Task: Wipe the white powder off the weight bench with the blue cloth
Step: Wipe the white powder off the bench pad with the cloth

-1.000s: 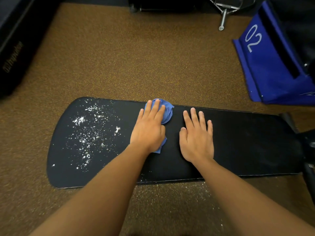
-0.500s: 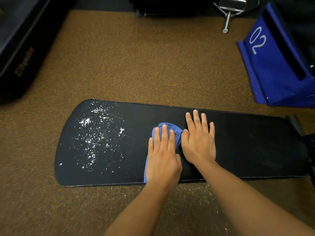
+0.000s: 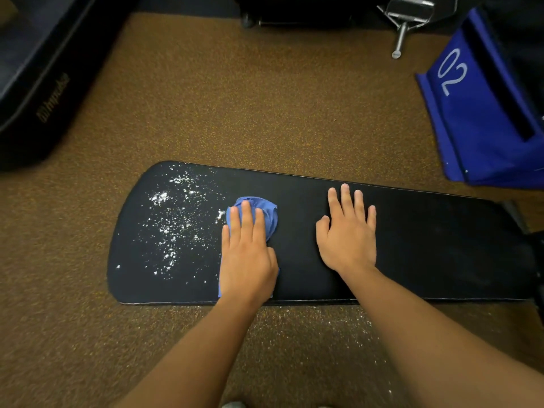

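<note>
Cloth, bunched on the bench at the right edge of the powder, lies under the flat, straight-fingered left hand, which presses rather than grips it. Right hand rests open on bare pad, holding nothing. Soft and light, the cloth probably handles best under a spread palm, since fingertip pressure alone would let it crumple.

A large white "02" stands on the blue fabric bin, and an unreadable gold logo marks the black padded equipment
</note>
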